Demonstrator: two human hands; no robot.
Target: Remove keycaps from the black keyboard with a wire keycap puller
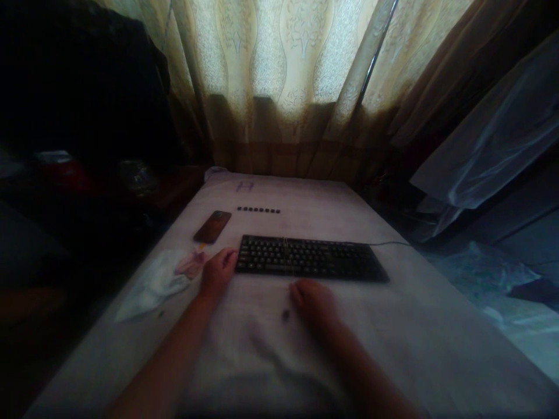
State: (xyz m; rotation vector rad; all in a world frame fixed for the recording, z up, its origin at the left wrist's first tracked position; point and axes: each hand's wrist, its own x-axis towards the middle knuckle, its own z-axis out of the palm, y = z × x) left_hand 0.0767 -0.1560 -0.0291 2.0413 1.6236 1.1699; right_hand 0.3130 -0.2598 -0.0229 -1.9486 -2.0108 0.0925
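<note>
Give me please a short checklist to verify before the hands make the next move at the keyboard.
1. Left hand at the keyboard left end: ok, it touches the edge.
2. Right hand off the keys: ok, it is on the cloth in front, blurred.
3. Row of loose keycaps apart behind the keyboard: ok.
4. Phone away from both hands: ok.
5. Small dark bit beside the right hand: cannot tell what it is.
6. Cable free to the right: ok.
</note>
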